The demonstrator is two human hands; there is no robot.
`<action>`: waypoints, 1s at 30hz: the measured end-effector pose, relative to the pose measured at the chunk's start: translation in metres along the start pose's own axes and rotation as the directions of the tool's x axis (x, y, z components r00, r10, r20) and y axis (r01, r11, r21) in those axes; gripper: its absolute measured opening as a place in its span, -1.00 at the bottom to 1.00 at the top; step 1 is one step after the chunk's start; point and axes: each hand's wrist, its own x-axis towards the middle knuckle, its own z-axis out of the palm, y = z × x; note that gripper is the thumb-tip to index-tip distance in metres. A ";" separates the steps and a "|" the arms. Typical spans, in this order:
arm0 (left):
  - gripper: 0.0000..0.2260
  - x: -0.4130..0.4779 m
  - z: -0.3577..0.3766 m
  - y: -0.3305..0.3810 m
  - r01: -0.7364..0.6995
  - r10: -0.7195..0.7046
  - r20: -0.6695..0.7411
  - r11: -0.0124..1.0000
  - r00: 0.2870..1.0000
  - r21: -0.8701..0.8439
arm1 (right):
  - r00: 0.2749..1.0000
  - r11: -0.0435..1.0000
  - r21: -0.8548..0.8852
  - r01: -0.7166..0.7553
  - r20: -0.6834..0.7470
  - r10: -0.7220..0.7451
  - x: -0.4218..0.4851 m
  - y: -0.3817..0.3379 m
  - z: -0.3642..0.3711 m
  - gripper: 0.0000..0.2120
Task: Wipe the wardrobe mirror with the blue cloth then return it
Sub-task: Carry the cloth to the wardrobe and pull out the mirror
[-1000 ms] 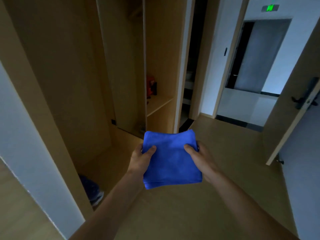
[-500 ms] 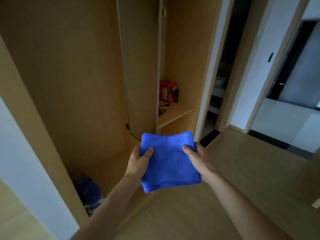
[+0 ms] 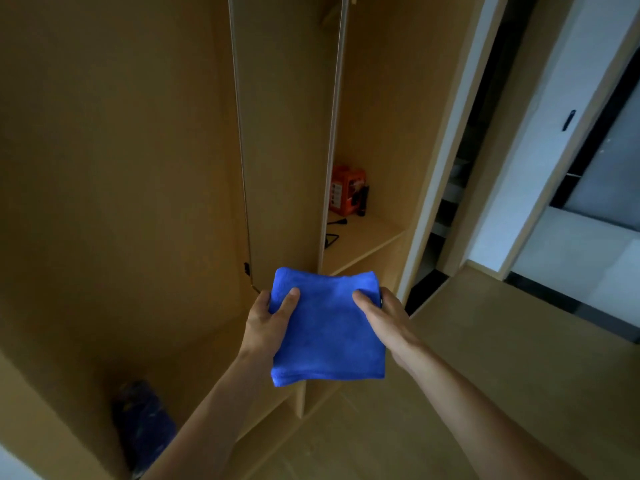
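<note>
Head view: the fingers [image 3: 289, 301] of both hands are clamped on the folded blue cloth [image 3: 329, 327]. The left hand [image 3: 268, 320] pinches the cloth's left edge, with the thumb on top and the other fingers tucked underneath, mostly out of sight. The right hand [image 3: 384, 318] grips the right edge the same way, its thumb laid across the top face. Both bare forearms reach up from the bottom of the picture.

Between the hands the cloth is a thick, roughly square pad held in mid-air at the middle of the view. Its stacked layers show at the near left corner.

The cloth's far edge overlaps the foot of the mirror [image 3: 287, 133], but I cannot tell whether they touch. The mirror is a tall, narrow panel with a thin metal rim, upright inside the open wardrobe [image 3: 121, 168], and it reflects only wood.

Right of the mirror, a shelf [image 3: 367, 237] carries an orange box [image 3: 347, 190] at the back. A small black object stands just beside the box, and black bits lie nearer the front.

A dark blue bundle [image 3: 145, 424], blurred, sits low in the wardrobe's left bay. Wooden floor [image 3: 502, 358] spreads to the right, beyond a white doorframe [image 3: 446, 150].
</note>
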 end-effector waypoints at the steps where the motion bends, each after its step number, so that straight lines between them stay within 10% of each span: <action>1: -0.71 0.013 0.001 0.001 -0.001 0.001 -0.001 1.000 1.000 -0.001 | 1.000 1.000 0.001 0.003 0.002 -0.003 0.012 -0.004 0.003 -0.86; 19: -0.56 0.095 0.009 0.025 0.000 0.006 -0.085 0.998 0.996 0.064 | 0.978 0.999 -0.039 0.019 0.209 -0.011 0.151 -0.017 0.030 -0.79; 30: -0.73 0.104 0.091 0.042 -0.037 0.055 -0.320 0.997 0.946 0.061 | 0.832 0.956 -0.139 0.259 0.535 -0.148 0.232 -0.016 -0.010 -0.78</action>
